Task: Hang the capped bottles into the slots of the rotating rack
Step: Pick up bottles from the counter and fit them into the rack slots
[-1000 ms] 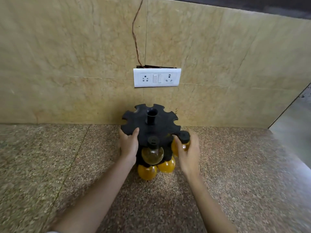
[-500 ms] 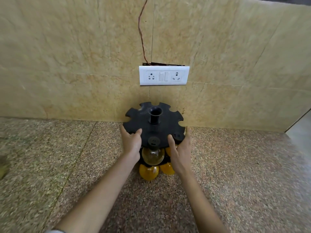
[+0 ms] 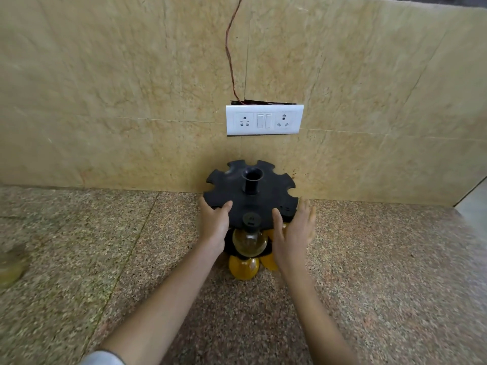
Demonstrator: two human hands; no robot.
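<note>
A black rotating rack (image 3: 232, 188) with notched slots around its rim stands on the counter against the wall. A clear round bottle (image 3: 249, 242) with a black cap hangs from the front slot. Another black cap (image 3: 286, 208) sits in the slot to its right. Lower down hang orange bottles (image 3: 243, 267), partly hidden. My left hand (image 3: 214, 223) grips the rack's left front edge, thumb on top. My right hand (image 3: 295, 233) is beside the rack's right front, fingers apart and blurred, holding nothing.
The rack sits on a speckled granite counter (image 3: 131, 259) against a beige tiled wall. A white socket plate (image 3: 264, 119) is above it, with a red wire (image 3: 230, 56) running up. A blurred yellowish jar (image 3: 10, 267) lies at the far left edge.
A second ago my right hand held a capped orange bottle at the rack's right front slot. That bottle now hangs in the slot and my right hand has let go and opened.
</note>
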